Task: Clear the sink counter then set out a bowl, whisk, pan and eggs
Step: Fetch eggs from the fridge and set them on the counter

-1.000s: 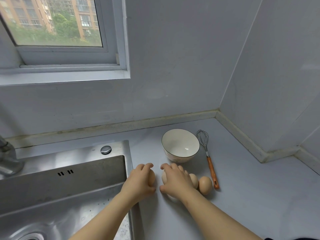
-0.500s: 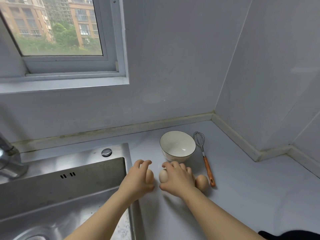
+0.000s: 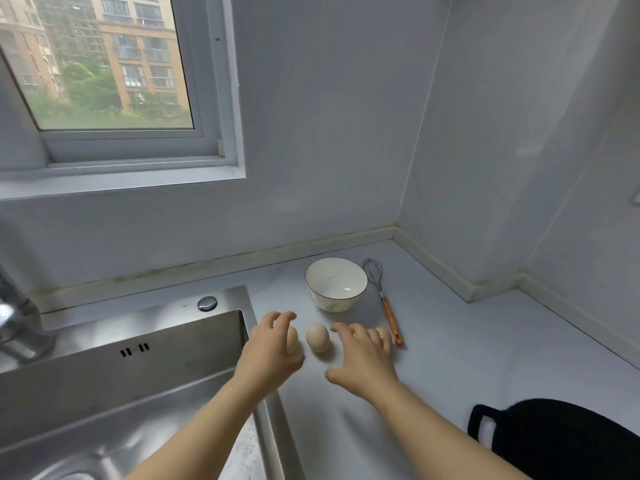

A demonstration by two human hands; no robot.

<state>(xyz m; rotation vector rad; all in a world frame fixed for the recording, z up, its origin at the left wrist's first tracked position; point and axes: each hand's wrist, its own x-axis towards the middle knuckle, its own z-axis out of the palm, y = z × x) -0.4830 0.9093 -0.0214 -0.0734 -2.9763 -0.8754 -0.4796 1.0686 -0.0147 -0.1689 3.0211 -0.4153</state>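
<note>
Beige egg [image 3: 317,337] lies free on the counter [image 3: 450,358] between my hands. My left hand [image 3: 273,348] cups another egg [image 3: 292,339]; my right hand [image 3: 363,355], fingers spread, holds nothing, partly covering a third egg [image 3: 382,333] beside the whisk [image 3: 384,299] and bowl [image 3: 335,284].

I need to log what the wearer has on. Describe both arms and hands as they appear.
Both forearms are bare right to the bottom edge of the view, with no sleeves showing. The left hand and the right hand wear no gloves, and no rings, watch or bracelets are visible.
</note>
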